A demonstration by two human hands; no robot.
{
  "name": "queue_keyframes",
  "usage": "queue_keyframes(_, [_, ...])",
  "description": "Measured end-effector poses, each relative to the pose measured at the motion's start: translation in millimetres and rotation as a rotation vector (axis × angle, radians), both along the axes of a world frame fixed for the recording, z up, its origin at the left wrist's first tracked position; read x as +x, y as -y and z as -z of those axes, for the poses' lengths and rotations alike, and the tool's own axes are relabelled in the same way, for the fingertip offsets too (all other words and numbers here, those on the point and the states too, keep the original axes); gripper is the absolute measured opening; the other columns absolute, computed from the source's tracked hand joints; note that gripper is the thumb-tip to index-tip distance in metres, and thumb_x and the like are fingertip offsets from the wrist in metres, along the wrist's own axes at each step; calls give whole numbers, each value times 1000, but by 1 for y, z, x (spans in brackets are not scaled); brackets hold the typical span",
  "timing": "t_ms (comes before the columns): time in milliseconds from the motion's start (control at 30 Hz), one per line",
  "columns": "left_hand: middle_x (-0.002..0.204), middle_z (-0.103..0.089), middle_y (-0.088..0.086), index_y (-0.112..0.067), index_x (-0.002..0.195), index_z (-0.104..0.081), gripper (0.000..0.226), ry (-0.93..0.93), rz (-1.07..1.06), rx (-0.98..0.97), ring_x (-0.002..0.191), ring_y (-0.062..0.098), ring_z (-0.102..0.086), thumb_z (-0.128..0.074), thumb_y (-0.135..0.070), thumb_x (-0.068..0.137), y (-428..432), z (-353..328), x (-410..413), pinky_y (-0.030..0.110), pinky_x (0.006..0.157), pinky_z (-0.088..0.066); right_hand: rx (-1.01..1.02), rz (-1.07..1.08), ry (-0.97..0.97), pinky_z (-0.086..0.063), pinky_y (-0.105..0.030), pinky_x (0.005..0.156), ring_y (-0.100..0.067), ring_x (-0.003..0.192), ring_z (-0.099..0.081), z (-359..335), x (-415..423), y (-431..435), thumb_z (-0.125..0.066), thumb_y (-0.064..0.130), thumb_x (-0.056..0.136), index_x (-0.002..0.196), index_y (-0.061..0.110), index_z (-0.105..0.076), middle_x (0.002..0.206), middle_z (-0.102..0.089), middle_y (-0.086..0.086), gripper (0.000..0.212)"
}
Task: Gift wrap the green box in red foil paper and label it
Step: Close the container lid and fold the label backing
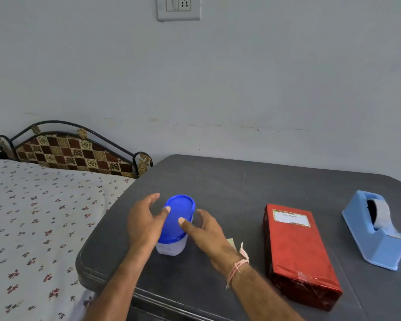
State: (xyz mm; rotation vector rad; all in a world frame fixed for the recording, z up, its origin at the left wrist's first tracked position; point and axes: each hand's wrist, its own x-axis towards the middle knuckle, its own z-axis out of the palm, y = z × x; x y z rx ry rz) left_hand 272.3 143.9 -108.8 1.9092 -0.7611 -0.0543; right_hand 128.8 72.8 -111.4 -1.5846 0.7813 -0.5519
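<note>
The box wrapped in red foil lies flat on the dark table, right of my hands, with a white bordered label stuck on its far end. Both hands are away from it, at a translucent container with a blue lid near the table's left edge. My left hand has its thumb on the lid and its fingers spread loosely above. My right hand presses its thumb on the lid, fingers relaxed beside the rim.
A light blue tape dispenser stands at the right of the table. A small pale paper scrap peeks out beside my right wrist. A bed with a floral sheet adjoins the table's left edge. A wall rises behind.
</note>
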Motion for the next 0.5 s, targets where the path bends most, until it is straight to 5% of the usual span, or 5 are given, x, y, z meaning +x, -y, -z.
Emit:
queue_keyframes(67, [124, -70, -5, -20, 129, -67, 42, 66, 57, -112, 111, 10, -64, -77, -22, 88, 7, -10, -21, 21, 91, -48, -204, 48, -75, -42, -11, 95, -7, 126, -54, -13, -22, 11, -73, 43, 91, 138, 25, -51, 140, -53, 15, 56])
queue_keyframes(133, [111, -71, -6, -20, 124, -68, 40, -88, 231, -173, 101, 7, -66, -80, -29, 87, 22, -17, -55, 21, 88, -52, -430, 143, -132, -38, -22, 109, -15, 135, -50, -24, -54, 25, -75, 44, 89, 147, 20, -48, 150, -50, 3, 69])
queue_keyframes(267, [116, -69, -5, -16, 137, -58, 55, -321, 518, 17, 105, 7, -66, -75, -40, 90, 54, -15, -123, 27, 89, -55, -706, 398, -432, -35, -37, 114, -24, 144, -38, -38, -137, 57, -74, 52, 85, 151, 21, -41, 154, -44, -3, 81])
queue_keyframes(367, [123, -71, -1, -18, 136, -61, 72, -373, 744, 245, 112, 14, -68, -78, -58, 79, 72, -1, -165, 41, 104, -52, -443, 470, -665, -46, -50, 106, -27, 135, -49, -24, -210, 78, -71, 68, 73, 141, 23, -45, 146, -51, -4, 85])
queue_keyframes(500, [110, -78, -10, -27, 117, -72, 42, -426, 957, 284, 105, 9, -73, -84, -39, 79, 76, 12, -191, 40, 105, -52, -86, 333, -400, -62, -39, 80, -14, 88, -75, 7, -256, 81, -79, 52, 80, 112, 18, -70, 100, -78, 3, 48])
